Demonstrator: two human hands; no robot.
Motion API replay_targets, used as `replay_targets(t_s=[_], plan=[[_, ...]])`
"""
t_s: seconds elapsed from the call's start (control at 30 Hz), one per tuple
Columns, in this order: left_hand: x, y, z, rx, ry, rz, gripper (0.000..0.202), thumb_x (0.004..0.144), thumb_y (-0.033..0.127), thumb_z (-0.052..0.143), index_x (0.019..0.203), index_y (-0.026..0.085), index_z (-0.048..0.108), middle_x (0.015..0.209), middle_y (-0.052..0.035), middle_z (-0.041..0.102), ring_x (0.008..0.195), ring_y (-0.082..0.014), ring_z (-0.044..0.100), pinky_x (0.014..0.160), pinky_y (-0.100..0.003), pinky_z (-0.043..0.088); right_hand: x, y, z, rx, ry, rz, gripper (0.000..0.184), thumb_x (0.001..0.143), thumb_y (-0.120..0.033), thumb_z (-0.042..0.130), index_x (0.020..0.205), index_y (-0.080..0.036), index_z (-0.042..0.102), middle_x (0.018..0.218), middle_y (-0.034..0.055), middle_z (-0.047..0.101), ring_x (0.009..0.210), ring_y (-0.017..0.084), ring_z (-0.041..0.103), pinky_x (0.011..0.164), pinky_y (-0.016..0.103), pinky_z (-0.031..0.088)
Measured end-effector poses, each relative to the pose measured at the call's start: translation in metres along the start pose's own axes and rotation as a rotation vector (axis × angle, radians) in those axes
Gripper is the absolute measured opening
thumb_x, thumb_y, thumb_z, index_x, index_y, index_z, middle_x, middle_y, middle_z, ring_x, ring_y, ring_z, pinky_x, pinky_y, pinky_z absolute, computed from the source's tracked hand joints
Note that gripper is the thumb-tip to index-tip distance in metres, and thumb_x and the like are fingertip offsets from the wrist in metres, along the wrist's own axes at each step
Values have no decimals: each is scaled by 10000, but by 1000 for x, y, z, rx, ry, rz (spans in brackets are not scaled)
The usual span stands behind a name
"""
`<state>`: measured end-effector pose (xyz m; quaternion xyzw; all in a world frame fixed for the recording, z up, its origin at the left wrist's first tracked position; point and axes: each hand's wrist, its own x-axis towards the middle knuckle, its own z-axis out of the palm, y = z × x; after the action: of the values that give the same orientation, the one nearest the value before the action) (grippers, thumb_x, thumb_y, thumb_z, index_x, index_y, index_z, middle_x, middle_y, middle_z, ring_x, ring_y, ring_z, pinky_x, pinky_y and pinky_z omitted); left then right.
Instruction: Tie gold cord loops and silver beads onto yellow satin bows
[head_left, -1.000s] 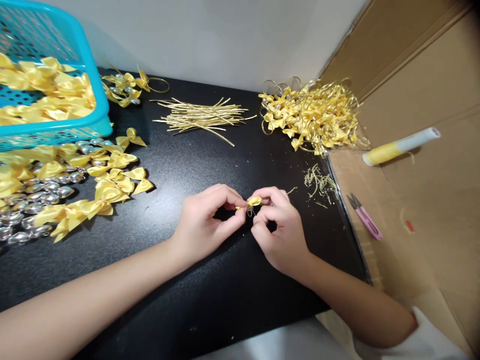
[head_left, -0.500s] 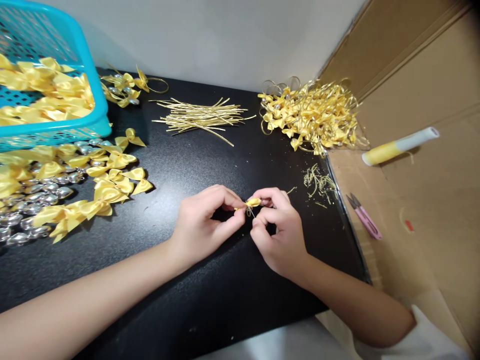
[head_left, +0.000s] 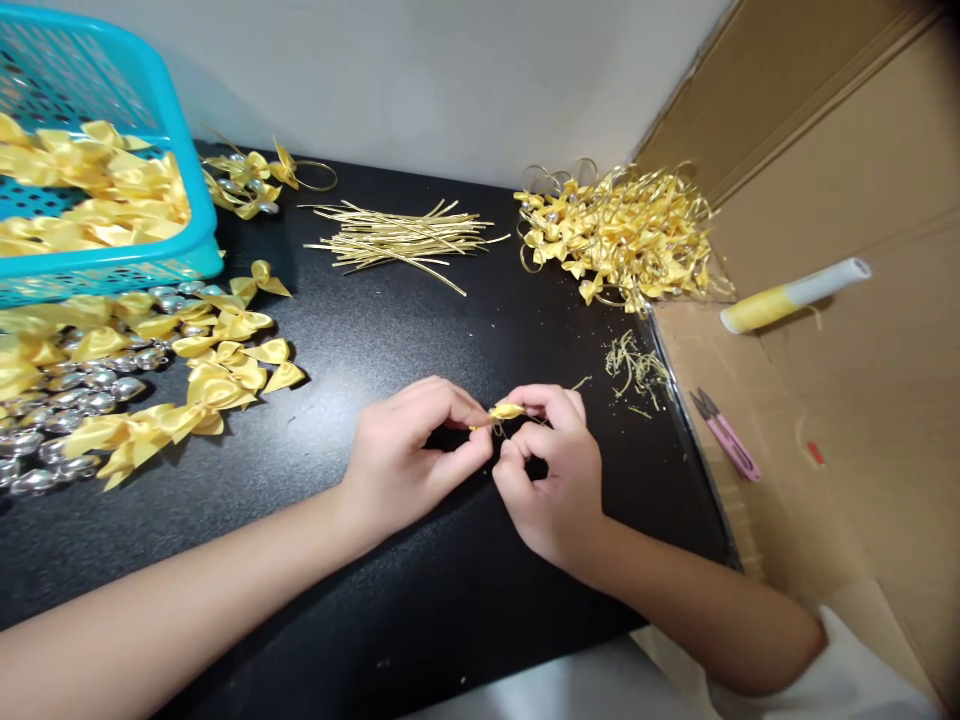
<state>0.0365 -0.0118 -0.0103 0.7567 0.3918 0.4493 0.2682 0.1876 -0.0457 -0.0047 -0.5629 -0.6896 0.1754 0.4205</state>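
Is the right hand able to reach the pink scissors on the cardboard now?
Probably yes. The pink scissors lie on the cardboard, with nothing between them and the right hand. That hand is busy, though, pinching a small yellow bow with the left hand.

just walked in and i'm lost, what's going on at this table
A person works with both bare hands over a black table. The left hand and right hand pinch one small yellow ribbon bow between them, a thin gold wire at its middle. Behind lie a bundle of gold wires and a pile of wired bows; loose bows and silver beads sit at the left, by a turquoise basket of bows.
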Motion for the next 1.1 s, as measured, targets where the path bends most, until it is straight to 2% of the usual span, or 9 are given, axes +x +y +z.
replay_targets(t_s=[0.17, 0.7, 1.1], plan=[[0, 1, -1, 0, 13, 25, 129, 782, 115, 673, 712, 197, 602, 693, 21, 709, 628, -113, 678, 589, -224, 537, -1, -1, 1, -11, 20, -30, 256, 670, -36, 537, 502, -191, 421, 912, 17, 621, 858, 177, 532, 737, 349, 454], [0, 1, 0, 14, 12, -16, 120, 787, 125, 660, 719, 208, 606, 699, 25, 713, 636, -121, 685, 588, -235, 536, 0, -1, -1, 27, 14, -35, 247, 663, -41, 531, 499, -191, 422, 893, 14, 622, 847, 171, 549, 736, 344, 468], [-3, 2, 1, -26, 10, 63, 148, 778, 78, 670, 731, 194, 590, 714, 3, 708, 653, -119, 678, 621, -227, 549, -2, 0, 2, -33, 59, -59, 258, 685, -40, 550, 531, -193, 410, 917, 14, 613, 876, 179, 533, 751, 360, 465]])
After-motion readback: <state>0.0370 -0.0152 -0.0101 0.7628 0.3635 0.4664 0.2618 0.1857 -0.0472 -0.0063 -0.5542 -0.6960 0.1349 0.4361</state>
